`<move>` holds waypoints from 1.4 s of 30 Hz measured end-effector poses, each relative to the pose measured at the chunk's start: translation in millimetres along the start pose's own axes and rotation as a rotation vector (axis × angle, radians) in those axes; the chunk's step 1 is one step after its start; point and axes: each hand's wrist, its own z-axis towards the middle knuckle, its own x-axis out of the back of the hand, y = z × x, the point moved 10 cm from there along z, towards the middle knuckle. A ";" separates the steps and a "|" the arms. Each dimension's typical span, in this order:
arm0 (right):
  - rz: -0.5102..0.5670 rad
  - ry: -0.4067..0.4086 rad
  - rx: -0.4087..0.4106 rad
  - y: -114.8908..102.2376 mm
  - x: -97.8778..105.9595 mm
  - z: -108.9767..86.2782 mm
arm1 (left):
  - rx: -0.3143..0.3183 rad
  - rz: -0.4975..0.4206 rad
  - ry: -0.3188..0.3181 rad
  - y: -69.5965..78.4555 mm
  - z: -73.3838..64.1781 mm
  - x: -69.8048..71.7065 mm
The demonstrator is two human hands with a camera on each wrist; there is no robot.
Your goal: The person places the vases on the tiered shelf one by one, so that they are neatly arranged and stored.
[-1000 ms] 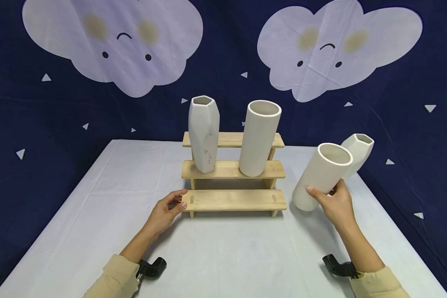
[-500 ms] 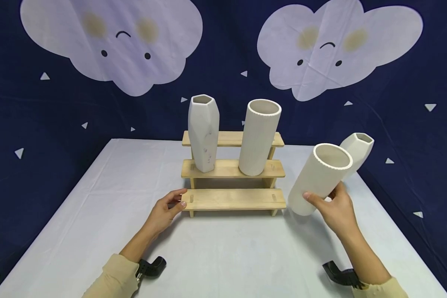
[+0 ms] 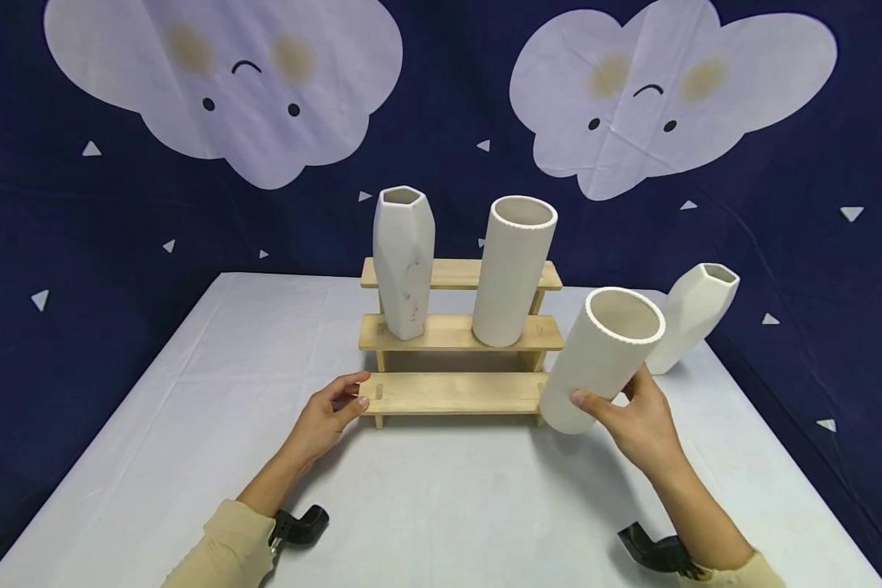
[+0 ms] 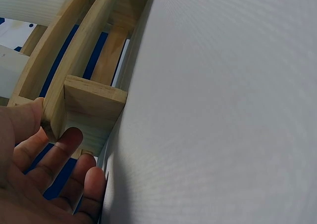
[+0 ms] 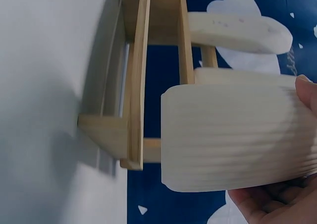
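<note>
A tiered wooden stand [image 3: 459,394] stands mid-table. My left hand [image 3: 327,415] pinches the left end of its lowest step; in the left wrist view the thumb [image 4: 25,119] is on the board's edge, with fingers under it. My right hand [image 3: 635,420] grips a white ribbed cylindrical vase [image 3: 595,363] by its side. This vase tilts to the right, its base raised just off the lowest step's right end, with a gap visible in the right wrist view. The middle step carries a white faceted vase [image 3: 404,265] on the left and another ribbed cylindrical vase [image 3: 513,273] on the right.
Behind my right hand, a second white faceted vase [image 3: 694,314] stands on the white-covered table [image 3: 441,498]. A dark blue cloth [image 3: 441,114] with clouds and triangles hangs behind. Black camera mounts [image 3: 301,527] are strapped to both wrists.
My right hand has carried the cylindrical vase leftward to the lowest step's right end, uncovering more of the faceted vase behind. My left hand stays in place on the stand.
</note>
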 end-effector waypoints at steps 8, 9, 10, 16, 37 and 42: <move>0.083 -0.075 0.016 -10.4 -22.4 -3.6 | 0.007 0.004 -0.010 -0.5 0.0 -1.2; 0.089 -0.082 0.017 -12.0 -25.1 -4.1 | 0.012 0.003 -0.008 -1.0 0.0 -1.2; 0.096 -0.089 0.020 -13.8 -27.7 -4.5 | 0.011 0.006 -0.008 -1.5 0.1 -1.3; 0.135 -0.127 0.060 -26.7 -42.9 -6.0 | -0.001 0.006 -0.006 -0.4 -0.1 -0.9; 0.254 -0.209 0.150 -61.1 -92.6 -1.6 | 0.005 -0.010 -0.010 1.2 -1.7 -1.6; 0.279 -0.219 0.171 -69.3 -102.9 0.7 | 0.010 -0.008 -0.016 0.4 -1.7 -2.0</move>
